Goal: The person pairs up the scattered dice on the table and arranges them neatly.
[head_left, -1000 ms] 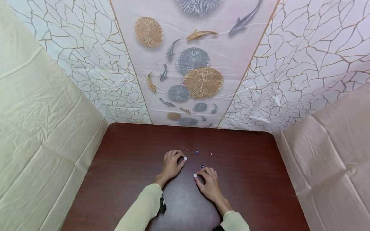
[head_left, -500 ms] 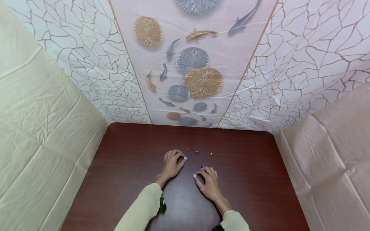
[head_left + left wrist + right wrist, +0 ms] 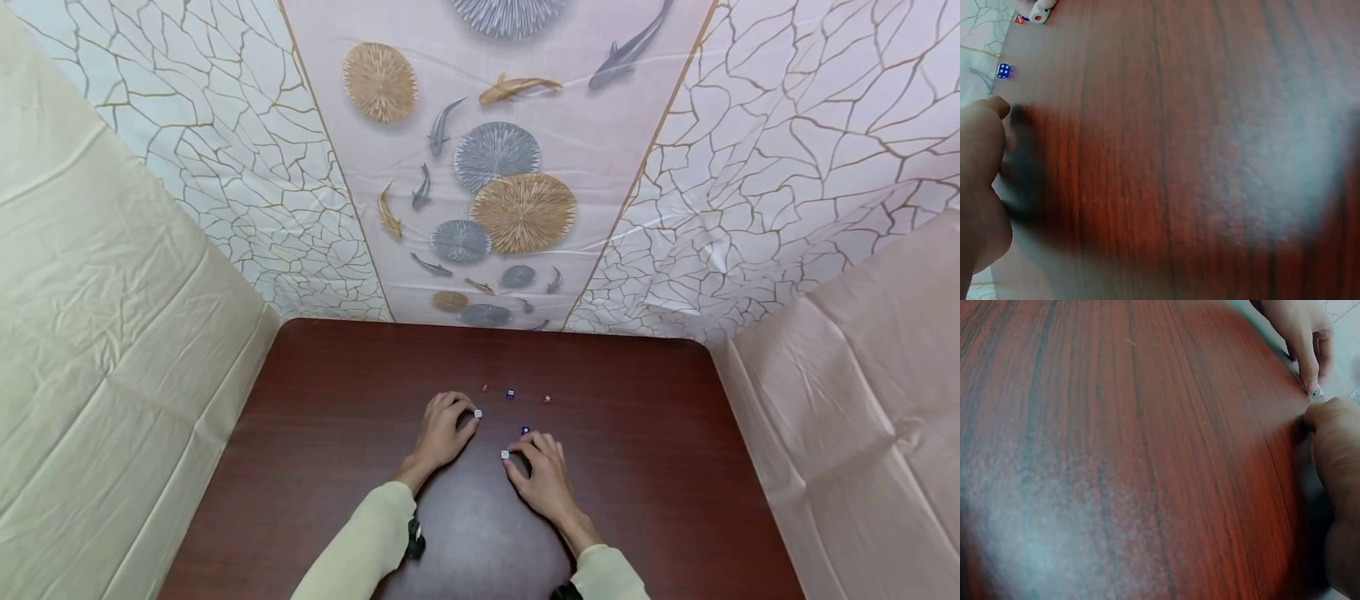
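Partly hidden blue die (image 3: 525, 430), right hand (image 3: 546, 479) pinching white die (image 3: 506, 455)

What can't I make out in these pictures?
Head view: spots on the leftmost red die, too small.
Head view: palm of the left hand, hidden by its back.
Left wrist view: part of a white die, behind the right fingertips.
Right wrist view: part of the right hand, past the edge.

A fish-patterned cloth (image 3: 495, 158) hangs beyond the table (image 3: 630, 442).
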`<state>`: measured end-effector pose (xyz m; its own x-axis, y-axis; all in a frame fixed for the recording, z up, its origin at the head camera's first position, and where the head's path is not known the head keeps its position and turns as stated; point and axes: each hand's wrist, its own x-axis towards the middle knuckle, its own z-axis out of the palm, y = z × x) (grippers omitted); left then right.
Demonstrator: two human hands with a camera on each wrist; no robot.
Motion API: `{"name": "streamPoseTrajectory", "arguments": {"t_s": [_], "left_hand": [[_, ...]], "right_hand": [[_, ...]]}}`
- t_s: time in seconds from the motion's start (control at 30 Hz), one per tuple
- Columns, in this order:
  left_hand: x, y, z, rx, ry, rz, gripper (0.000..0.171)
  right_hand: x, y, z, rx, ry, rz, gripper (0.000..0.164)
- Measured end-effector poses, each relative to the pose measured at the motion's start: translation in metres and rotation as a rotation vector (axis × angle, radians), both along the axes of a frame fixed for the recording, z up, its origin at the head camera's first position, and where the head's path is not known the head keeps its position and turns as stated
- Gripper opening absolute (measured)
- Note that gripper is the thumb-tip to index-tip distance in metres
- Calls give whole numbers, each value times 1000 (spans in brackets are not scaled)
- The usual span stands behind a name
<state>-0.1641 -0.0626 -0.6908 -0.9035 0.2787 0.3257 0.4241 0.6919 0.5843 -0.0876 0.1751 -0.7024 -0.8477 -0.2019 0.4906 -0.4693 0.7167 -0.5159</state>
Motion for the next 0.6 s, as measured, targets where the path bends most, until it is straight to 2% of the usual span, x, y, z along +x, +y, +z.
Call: {"name": "streamPoseTrajectory", "arguments": {"t_s": [0.33,0.6], "left_hand": [[17,-6,4,-27,71,-23,12],[37,-7,11,-22,85,-50,13]], "right_hand": [[0,0,-2,4,17,-10,23],[0,1,-2,-3,-1,-2,23]]}}
